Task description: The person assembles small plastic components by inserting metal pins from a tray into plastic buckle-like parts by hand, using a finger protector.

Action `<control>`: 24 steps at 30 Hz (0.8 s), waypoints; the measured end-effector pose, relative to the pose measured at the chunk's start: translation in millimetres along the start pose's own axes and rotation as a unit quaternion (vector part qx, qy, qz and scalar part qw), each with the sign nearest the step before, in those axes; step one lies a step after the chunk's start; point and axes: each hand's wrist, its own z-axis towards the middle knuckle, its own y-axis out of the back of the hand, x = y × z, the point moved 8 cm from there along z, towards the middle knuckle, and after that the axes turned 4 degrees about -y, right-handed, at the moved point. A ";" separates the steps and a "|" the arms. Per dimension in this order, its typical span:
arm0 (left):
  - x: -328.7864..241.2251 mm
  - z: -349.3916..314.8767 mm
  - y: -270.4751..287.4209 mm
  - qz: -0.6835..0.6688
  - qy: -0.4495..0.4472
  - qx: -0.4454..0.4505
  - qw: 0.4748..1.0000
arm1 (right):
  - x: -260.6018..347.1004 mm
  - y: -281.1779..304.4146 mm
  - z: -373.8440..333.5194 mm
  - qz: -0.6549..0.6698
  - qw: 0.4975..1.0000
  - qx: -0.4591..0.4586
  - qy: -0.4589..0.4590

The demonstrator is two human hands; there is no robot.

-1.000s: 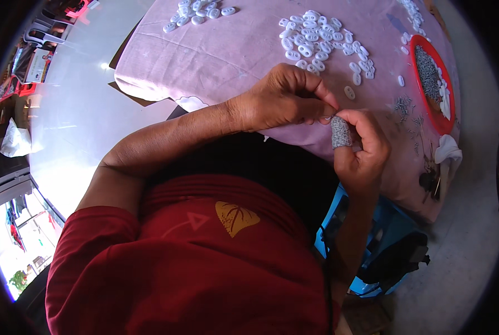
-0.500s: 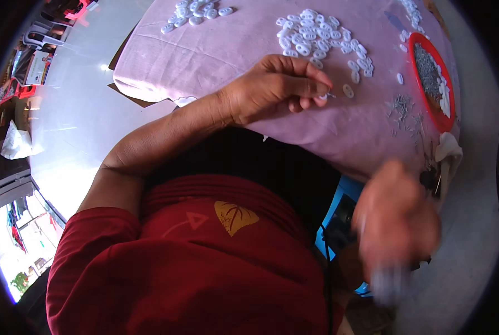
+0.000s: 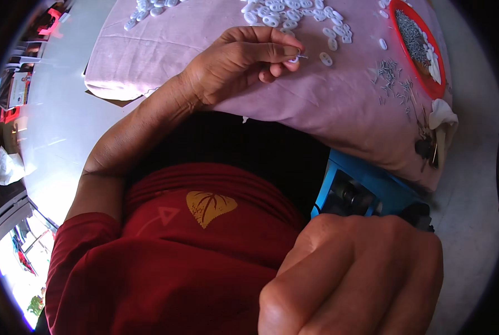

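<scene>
Above the cloth-covered table, my left hand [image 3: 241, 64] is closed in a pinch on a small white plastic piece [image 3: 293, 60] with a metal screw [image 3: 302, 56] sticking out of it. Just right of those fingertips a loose white oval piece with two holes [image 3: 326, 58] lies on the cloth. My right hand [image 3: 355, 273] is raised large and close at the lower right, knuckles up and fingers curled under. Whatever it holds, if anything, is hidden beneath the fist.
White oval pieces [image 3: 272, 21] are heaped on the pink tablecloth [image 3: 316, 106]. At the right, a red tray [image 3: 440, 89] contains screws and white parts, beside scattered loose screws [image 3: 389, 72]. A white rag [image 3: 443, 114] hangs at the table's edge, and a blue object [image 3: 326, 177] stands below.
My right hand has come nearer and lower, and is no longer blurred. My left hand keeps its pinch on the white piece and screw. The whole view has shifted, with the table higher in it.
</scene>
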 end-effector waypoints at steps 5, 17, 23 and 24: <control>2.4 4.0 -1.7 -0.009 -0.003 0.010 1.000 | -0.5 5.8 -15.9 -0.007 0.999 0.022 0.042; -7.1 -10.8 6.2 -0.043 -0.009 -0.004 0.999 | -5.9 126.5 -71.8 -0.642 0.667 -0.355 -0.127; -5.3 -0.1 4.5 -0.077 -0.016 0.032 0.996 | -34.0 159.5 -74.9 -0.768 0.556 -0.281 -0.149; -4.5 -0.2 4.6 -0.073 -0.018 0.033 0.997 | -36.6 164.3 -77.5 -0.749 0.569 -0.299 -0.161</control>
